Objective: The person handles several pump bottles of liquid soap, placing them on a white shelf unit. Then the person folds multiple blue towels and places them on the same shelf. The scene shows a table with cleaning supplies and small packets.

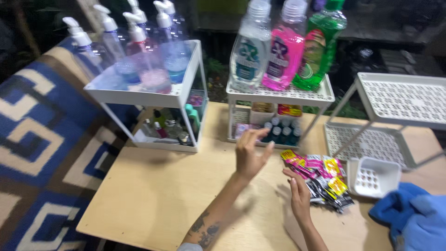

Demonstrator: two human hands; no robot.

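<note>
My left hand (250, 153) hovers over the wooden table (162, 195), fingers spread and empty, just in front of the middle white rack (278, 95). Lower down, my right hand (298, 195) rests open, its fingertips next to a pile of small sachets (323, 179) in pink, yellow and black. The middle rack carries three tall bottles on top: clear (251, 46), pink (283, 46) and green (320, 46). Small dark-capped bottles (281, 131) stand on its lower shelf.
A left white rack (148, 95) holds several pump bottles on top and small items below. An empty white rack (399, 102) stands at right, with a small white perforated basket (374, 175) and blue cloth (411, 216) beside it. A patterned blue rug (37, 139) lies left.
</note>
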